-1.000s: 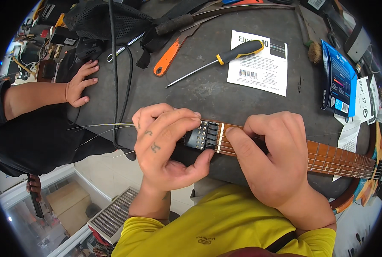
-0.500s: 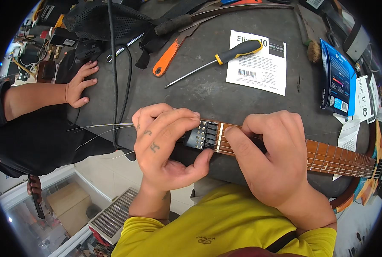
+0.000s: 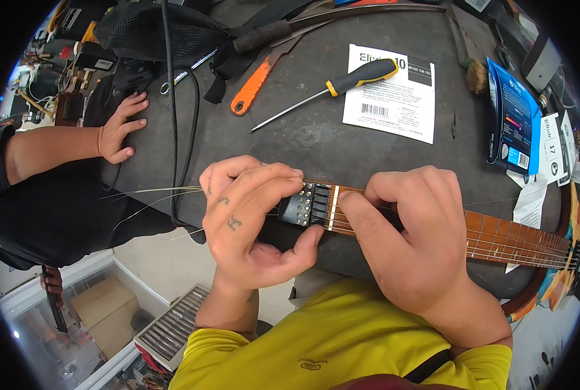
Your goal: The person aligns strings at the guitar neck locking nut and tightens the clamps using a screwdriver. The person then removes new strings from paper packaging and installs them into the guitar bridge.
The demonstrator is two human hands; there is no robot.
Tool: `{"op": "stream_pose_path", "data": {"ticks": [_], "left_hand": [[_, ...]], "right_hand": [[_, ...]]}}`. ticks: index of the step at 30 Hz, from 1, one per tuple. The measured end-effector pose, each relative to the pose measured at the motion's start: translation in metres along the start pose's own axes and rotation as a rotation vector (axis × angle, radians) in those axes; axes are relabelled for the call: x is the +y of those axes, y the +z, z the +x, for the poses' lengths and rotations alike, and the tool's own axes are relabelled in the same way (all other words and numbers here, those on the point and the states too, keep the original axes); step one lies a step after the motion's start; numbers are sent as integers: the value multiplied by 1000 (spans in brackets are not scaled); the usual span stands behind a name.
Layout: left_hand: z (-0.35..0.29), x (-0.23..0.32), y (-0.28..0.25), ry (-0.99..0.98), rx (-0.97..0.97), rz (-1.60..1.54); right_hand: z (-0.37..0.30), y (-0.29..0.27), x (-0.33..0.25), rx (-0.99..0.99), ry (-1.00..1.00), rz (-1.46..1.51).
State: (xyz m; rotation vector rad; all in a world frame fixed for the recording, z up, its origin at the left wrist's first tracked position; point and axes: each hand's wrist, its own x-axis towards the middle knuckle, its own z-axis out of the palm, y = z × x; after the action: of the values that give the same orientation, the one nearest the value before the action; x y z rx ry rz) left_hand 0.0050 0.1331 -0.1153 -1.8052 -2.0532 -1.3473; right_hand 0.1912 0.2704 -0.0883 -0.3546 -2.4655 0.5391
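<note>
An electric guitar's brown wooden neck (image 3: 498, 235) runs from the middle out to the right, with strings along its frets. At its left end sits a black metal headpiece (image 3: 295, 211) beside a white nut. My left hand (image 3: 241, 224) spans that headpiece, fingertips at its far edge and thumb at its near edge. My right hand (image 3: 417, 237) wraps the neck just right of the nut, its thumb on the strings; its other fingertips are hidden. Loose string ends (image 3: 157, 190) stick out leftward past my left hand. The guitar's colourful body (image 3: 556, 292) shows at the far right.
Beyond the neck, a screwdriver (image 3: 355, 78) rests partly on a white paper packet (image 3: 391, 114). Left of it lies an orange-handled tool (image 3: 254, 88). A black cable (image 3: 174, 130) crosses the dark table. Another person's hand (image 3: 122, 127) leans there. A blue package (image 3: 514, 120) stands right.
</note>
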Motion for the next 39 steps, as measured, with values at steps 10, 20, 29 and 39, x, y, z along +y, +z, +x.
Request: {"op": "stream_pose_path", "data": {"ticks": [10,20,29,39], "left_hand": [[-1,1,-1,0,4,8],[-1,3,-4,15,-19,18],[-3,5,-4,22,35,49],[-8,7,-5,-16,43,45]], "right_hand": [[4,-4,-5,-79,72,118],[9,-5,-9,6,137,123],[6,4,-11,30,15,-14],[6,10,-13,43,-19,-55]]}}
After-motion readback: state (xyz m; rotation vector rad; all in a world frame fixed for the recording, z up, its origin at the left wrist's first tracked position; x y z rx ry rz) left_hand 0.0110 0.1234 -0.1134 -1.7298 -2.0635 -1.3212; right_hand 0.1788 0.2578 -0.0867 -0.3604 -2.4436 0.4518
